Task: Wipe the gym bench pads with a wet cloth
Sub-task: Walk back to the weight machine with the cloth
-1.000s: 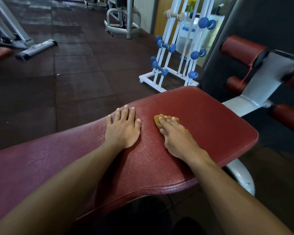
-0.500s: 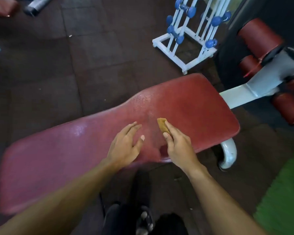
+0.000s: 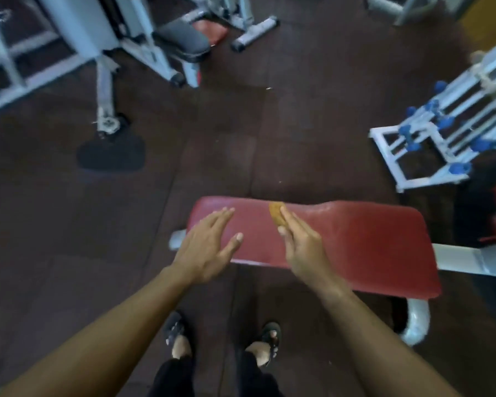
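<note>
Small tan folded wet cloth [image 3: 277,216] lies near the far edge of the red vinyl bench pad [image 3: 370,242], pinned beneath the right hand [image 3: 301,247], whose fingers lie straight. Left hand [image 3: 208,247] flat, fingers spread. The cloth looks soft, light, limp; best pressed flat, since it probably slides on slick vinyl.

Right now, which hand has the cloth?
The right hand has the small brown cloth under its fingers on the red bench pad. The left hand holds nothing.
</note>
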A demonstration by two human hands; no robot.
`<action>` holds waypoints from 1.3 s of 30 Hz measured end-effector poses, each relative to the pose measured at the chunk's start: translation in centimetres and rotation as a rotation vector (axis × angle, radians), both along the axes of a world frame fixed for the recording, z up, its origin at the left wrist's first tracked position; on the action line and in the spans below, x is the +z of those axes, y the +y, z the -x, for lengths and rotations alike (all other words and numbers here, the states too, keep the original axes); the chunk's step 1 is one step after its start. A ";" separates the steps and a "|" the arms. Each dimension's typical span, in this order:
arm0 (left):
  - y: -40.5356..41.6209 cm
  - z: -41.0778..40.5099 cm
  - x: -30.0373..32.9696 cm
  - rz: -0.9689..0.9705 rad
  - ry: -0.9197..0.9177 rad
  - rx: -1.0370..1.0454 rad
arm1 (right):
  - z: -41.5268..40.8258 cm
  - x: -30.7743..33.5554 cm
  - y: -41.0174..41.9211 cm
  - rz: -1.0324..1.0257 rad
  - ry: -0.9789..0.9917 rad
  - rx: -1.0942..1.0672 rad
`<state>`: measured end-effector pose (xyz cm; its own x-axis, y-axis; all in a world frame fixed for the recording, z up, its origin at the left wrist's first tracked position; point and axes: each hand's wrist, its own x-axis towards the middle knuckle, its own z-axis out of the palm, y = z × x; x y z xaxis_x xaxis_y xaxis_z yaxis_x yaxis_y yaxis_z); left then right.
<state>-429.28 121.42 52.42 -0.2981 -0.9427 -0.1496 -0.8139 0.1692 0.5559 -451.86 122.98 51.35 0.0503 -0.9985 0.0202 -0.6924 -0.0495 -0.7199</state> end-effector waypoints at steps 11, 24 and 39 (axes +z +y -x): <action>3.5 -29.7 3.4 0.096 0.030 0.348 | -29.2 3.2 -4.3 0.094 -0.055 0.373; -1.7 -44.7 5.0 0.152 0.081 0.523 | -47.4 4.7 -11.8 0.112 -0.171 0.503; -26.2 -53.4 6.2 0.190 0.099 0.467 | -54.5 4.9 -34.9 0.147 -0.188 0.350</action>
<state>-375.88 95.22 58.58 0.1569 -0.9866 0.0447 -0.7717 -0.0943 0.6290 -397.38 88.03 56.21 0.3674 -0.9079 0.2019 -0.4731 -0.3693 -0.7998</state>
